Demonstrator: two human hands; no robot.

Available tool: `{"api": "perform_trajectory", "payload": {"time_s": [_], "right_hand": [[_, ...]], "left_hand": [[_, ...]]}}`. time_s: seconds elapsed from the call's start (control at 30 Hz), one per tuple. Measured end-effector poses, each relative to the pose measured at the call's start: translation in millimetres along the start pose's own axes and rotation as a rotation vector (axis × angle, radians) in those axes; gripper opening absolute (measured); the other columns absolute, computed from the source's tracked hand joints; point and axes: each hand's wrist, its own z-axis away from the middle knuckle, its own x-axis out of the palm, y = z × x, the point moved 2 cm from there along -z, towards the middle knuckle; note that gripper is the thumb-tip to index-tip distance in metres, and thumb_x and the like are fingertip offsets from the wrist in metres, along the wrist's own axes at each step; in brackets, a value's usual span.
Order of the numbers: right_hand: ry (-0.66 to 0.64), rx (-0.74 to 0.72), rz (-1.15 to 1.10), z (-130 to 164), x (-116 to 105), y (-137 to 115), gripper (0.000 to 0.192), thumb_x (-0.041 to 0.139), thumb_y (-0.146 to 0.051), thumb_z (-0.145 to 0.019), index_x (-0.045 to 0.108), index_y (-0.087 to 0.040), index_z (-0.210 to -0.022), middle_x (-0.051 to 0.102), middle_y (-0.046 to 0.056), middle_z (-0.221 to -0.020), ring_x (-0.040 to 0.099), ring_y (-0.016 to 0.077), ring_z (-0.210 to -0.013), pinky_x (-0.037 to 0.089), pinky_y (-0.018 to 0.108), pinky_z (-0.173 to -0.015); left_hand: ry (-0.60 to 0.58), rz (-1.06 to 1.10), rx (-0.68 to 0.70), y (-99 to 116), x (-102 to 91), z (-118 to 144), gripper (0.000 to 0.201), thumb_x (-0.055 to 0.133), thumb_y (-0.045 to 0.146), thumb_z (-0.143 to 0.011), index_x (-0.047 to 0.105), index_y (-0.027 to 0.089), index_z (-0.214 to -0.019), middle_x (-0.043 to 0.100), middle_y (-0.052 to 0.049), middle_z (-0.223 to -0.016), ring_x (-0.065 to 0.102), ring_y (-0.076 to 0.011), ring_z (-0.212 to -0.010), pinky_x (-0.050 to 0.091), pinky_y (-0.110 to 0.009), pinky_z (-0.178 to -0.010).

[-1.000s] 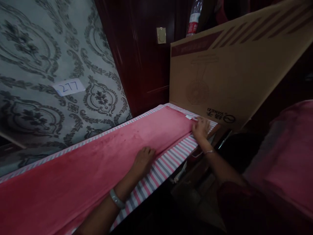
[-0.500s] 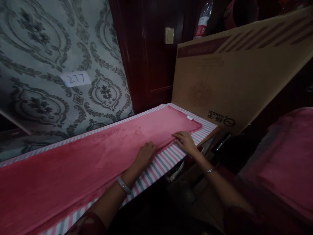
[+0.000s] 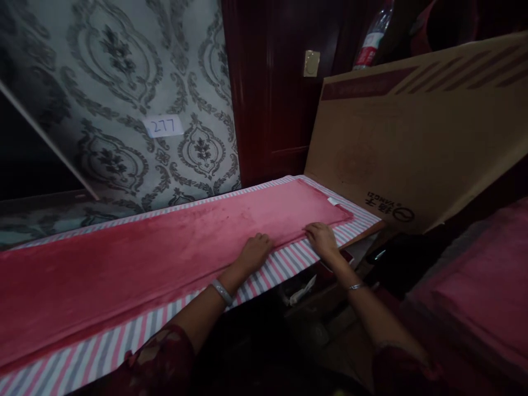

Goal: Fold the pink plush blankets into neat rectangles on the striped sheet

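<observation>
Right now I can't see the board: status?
Left hand, right hand flat on pink fleece cloth's near edge. Nothing gripped. Cardboard box leans at far end.

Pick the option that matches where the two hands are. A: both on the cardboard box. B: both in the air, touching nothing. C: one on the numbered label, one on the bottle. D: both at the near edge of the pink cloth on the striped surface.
D: the left hand and right hand rest on the pink cloth's near edge, over the striped surface.
</observation>
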Motion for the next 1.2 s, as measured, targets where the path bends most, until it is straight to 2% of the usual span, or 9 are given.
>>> {"api": "perform_trajectory", "payload": {"time_s": [0.23,0.33,0.47,0.57,0.7,0.83,0.93,1.03,1.2], "right_hand": [[0.123,-0.115,-0.091,10,12,15,0.030,0.048,-0.025,-0.090,0.076,-0.018,-0.095,0.076,0.014,-0.097,0.069,0.0295,-0.090,0.055,0.045,-0.082],[0.165,-0.145,-0.089,12,21,26,0.032,0.047,-0.030,-0.090,0.076,-0.020,-0.094,0.076,0.013,-0.095,0.070,0.0308,-0.088,0.055,0.047,-0.081],[0.121,-0.153,-0.010,15,18,23,0.034,0.044,-0.032,-0.090,0.076,-0.019,-0.096,0.075,0.017,-0.096,0.068,0.0350,-0.088,0.054,0.052,-0.077],[0.117,-0.186,0.039,12,12,-6,0.038,0.044,-0.031,-0.091,0.074,-0.015,-0.106,0.073,0.019,-0.102,0.066,0.0379,-0.094,0.052,0.057,-0.081],[0.043,-0.412,-0.119,4,22,-83,0.036,0.048,-0.028,-0.092,0.071,-0.016,-0.118,0.071,0.017,-0.116,0.063,0.0334,-0.107,0.051,0.053,-0.092],[-0.101,-0.637,-0.274,8,41,-174,0.037,0.052,-0.025,-0.092,0.070,-0.021,-0.124,0.067,0.015,-0.126,0.061,0.0311,-0.113,0.051,0.051,-0.095],[-0.157,-0.732,-0.327,16,48,-222,0.036,0.048,-0.021,-0.096,0.072,-0.024,-0.122,0.070,0.013,-0.117,0.063,0.0285,-0.105,0.054,0.046,-0.088],[-0.161,-0.780,-0.369,22,50,-235,0.038,0.044,-0.016,-0.098,0.075,-0.025,-0.116,0.073,0.011,-0.104,0.064,0.0254,-0.095,0.055,0.040,-0.082],[-0.142,-0.764,-0.398,25,44,-222,0.032,0.046,-0.023,-0.100,0.077,-0.023,-0.110,0.073,0.012,-0.103,0.065,0.0257,-0.094,0.056,0.042,-0.082]], "left_hand": [[0.047,-0.019,-0.074,-2,-8.1,31,0.023,0.043,0.021,-0.101,0.060,0.017,-0.116,0.060,-0.013,-0.114,0.052,-0.0268,-0.109,0.043,-0.040,-0.088],[0.042,-0.012,-0.176,-22,-14.3,68,0.023,0.043,0.018,-0.100,0.060,0.016,-0.115,0.060,-0.014,-0.114,0.052,-0.0273,-0.109,0.044,-0.040,-0.088],[0.034,-0.023,-0.317,-61,-21.7,142,0.025,0.044,0.016,-0.098,0.061,0.016,-0.117,0.061,-0.014,-0.111,0.054,-0.0266,-0.106,0.045,-0.040,-0.091],[0.042,-0.037,-0.403,-92,-25.4,202,0.028,0.044,0.013,-0.097,0.063,0.016,-0.118,0.063,-0.014,-0.111,0.056,-0.0262,-0.107,0.045,-0.041,-0.093],[0.063,-0.041,-0.518,-123,-32.0,269,0.032,0.045,0.010,-0.094,0.065,0.016,-0.118,0.064,-0.014,-0.114,0.057,-0.0267,-0.106,0.045,-0.042,-0.093],[0.093,-0.080,-0.596,-136,-40.2,312,0.027,0.044,0.014,-0.096,0.068,0.017,-0.110,0.064,-0.013,-0.107,0.057,-0.0263,-0.099,0.046,-0.041,-0.087],[0.101,-0.103,-0.583,-138,-40.1,331,0.026,0.043,0.019,-0.099,0.069,0.017,-0.099,0.063,-0.012,-0.097,0.056,-0.0245,-0.091,0.046,-0.038,-0.082],[0.100,-0.095,-0.542,-138,-33.8,340,0.027,0.042,0.019,-0.099,0.069,0.017,-0.099,0.062,-0.011,-0.095,0.055,-0.0239,-0.091,0.045,-0.038,-0.081],[0.125,-0.019,-0.567,-140,-28.6,344,0.028,0.042,0.022,-0.100,0.069,0.018,-0.105,0.063,-0.012,-0.101,0.055,-0.0243,-0.095,0.046,-0.039,-0.085]]}}
